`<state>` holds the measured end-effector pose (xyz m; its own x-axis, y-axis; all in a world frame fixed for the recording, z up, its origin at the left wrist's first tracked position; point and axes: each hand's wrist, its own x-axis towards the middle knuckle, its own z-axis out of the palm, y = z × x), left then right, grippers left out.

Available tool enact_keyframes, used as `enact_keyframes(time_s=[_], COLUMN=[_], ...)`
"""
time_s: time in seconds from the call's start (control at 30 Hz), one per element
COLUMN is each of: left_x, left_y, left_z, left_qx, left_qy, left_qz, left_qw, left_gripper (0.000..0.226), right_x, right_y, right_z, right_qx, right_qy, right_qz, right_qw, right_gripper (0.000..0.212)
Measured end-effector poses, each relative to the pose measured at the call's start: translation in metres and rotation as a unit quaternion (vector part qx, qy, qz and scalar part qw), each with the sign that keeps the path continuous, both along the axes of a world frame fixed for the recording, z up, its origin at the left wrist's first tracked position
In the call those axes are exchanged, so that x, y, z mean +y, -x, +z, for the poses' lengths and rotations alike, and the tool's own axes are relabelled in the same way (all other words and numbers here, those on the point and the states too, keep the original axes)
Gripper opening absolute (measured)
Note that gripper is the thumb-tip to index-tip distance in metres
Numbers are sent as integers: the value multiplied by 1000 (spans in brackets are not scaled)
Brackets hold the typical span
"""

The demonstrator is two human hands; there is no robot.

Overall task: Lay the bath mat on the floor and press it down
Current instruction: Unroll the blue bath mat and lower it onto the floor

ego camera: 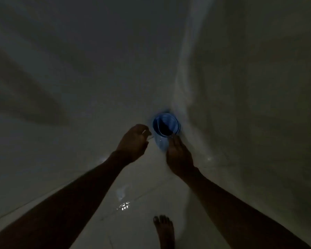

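The bucket in the far corner is blue, paler along its rim and outer wall, with a dark, almost black inside. The walls are a dim grey-white, crossed by broad darker shadow bands on the left. The floor is pale grey-white tile with thin darker joint lines and small bright white glints near the middle. Both hands, left and right, and the bare foot look dark brown in the low light
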<state>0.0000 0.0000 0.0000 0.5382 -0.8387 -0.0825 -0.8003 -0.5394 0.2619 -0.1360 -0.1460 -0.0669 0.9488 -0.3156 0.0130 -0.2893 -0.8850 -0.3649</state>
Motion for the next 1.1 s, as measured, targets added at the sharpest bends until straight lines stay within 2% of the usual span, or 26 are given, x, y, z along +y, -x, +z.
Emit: enact_keyframes(time_s=[0.1,0.17,0.23,0.37,0.53,0.63,0.7,0.73,0.77,0.8,0.83,0.97,1.03,1.1], left_x=[-15,-24,-32,-47,-32,2,35,53,70,97,114,194,238,281], left_y=[-22,-31,-33,-51,-49,-20,0,10,19,37,48,102,130,157], left_z=[-51,-76,-89,-98,-82,-74,-65,-59,-54,-44,-40,-11,3,18], left_qx=[-11,-14,-36,-135,-110,-148,-126,-124,-132,-90,-107,-45,-21,12], left_qy=[-32,-39,-10,45,41,10,22,0,-1,-32,-69,-16,-27,-23], left_qz=[-29,-41,-60,-117,-160,-173,-141,-156,-177,-185,-201,-181,-158,-102], left_qw=[999,998,997,983,980,974,982,980,975,978,971,982,987,994], left_gripper=[53,57,41,16,12,34,51,52,45,35,27,9,6,16], right_x=[-1,-3,-4,-9,-6,12,30,39,49,64,71,126,165,206], right_y=[-21,-26,-23,-23,-18,-2,14,22,29,40,48,92,114,133], right_z=[-24,-37,-43,-49,-46,-40,-34,-30,-26,-21,-22,-4,17,35], right_qx=[10,-2,-15,-6,-11,-12,13,42,64,68,64,58,106,197], right_qy=[-32,-24,1,46,42,28,-11,-27,-26,-19,-12,-30,-51,-53], right_qz=[-39,-41,-31,-11,-2,57,101,123,142,161,170,242,242,296], right_qw=[999,999,999,999,999,998,995,991,987,985,983,968,963,933], right_gripper=[48,46,47,44,35,29,33,34,32,27,24,62,55,38])
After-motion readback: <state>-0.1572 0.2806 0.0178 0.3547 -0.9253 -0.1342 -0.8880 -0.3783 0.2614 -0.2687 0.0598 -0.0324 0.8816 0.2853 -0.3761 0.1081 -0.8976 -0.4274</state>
